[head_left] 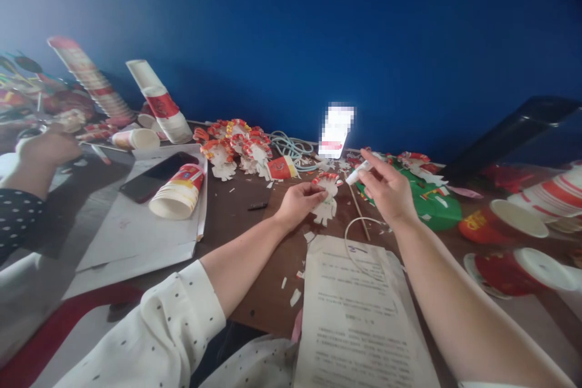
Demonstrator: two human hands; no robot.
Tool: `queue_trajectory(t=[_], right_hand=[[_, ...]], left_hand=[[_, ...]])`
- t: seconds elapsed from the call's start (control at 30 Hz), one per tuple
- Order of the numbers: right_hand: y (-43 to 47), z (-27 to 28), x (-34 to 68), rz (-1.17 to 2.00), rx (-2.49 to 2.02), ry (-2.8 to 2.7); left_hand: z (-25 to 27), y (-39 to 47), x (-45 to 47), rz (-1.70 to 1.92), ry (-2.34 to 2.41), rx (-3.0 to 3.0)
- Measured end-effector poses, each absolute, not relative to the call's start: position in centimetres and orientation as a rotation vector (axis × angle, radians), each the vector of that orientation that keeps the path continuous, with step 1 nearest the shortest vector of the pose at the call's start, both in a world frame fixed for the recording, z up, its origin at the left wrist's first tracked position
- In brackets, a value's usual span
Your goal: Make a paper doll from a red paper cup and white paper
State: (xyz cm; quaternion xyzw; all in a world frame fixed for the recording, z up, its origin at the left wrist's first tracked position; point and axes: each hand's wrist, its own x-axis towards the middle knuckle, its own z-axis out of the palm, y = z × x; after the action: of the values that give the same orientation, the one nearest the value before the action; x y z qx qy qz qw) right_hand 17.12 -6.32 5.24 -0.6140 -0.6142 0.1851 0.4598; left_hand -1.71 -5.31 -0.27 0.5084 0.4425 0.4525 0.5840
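A white paper cut-out with a red fringe point(325, 205) is above the middle of the brown table point(236, 218), pinched between the thumb and finger of the left hand point(300, 203). The right hand point(386, 188) pinches a small white tube point(356, 174) near it. The cut-out looks already shaped; similar pieces point(257, 154), apparently cut too, lie heaped toward the far edge. Paper cups point(488, 223) near the right edge look uncut.
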Motion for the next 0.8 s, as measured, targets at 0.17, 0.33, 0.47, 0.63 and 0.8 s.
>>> queue_trajectory(t=[0.17, 0.33, 0.47, 0.63, 0.8], right_hand=[[-6.8, 5.4, 15.6, 0.387, -1.477, -1.545], [-6.3, 4.7, 15.6, 0.499, -1.313, -1.498], [-6.3, 4.7, 16.0, 0.58, -1.32, -1.455], [-7.0, 5.0, 15.4, 0.628, -1.325, -1.464], [-7.2, 4.6, 15.0, 0.504, -1.342, -1.571]], left_hand=[[-0.5, -5.3, -1.7, 1.052, 0.997, 1.144], [-0.6, -5.2, -1.7, 1.009, 1.004, 1.116], [-0.6, -5.3, -1.7, 0.98, 1.003, 1.102], [-0.5, -5.5, -1.6, 0.95, 0.985, 1.081], [-0.3, -5.6, -1.6, 0.943, 1.007, 1.131]])
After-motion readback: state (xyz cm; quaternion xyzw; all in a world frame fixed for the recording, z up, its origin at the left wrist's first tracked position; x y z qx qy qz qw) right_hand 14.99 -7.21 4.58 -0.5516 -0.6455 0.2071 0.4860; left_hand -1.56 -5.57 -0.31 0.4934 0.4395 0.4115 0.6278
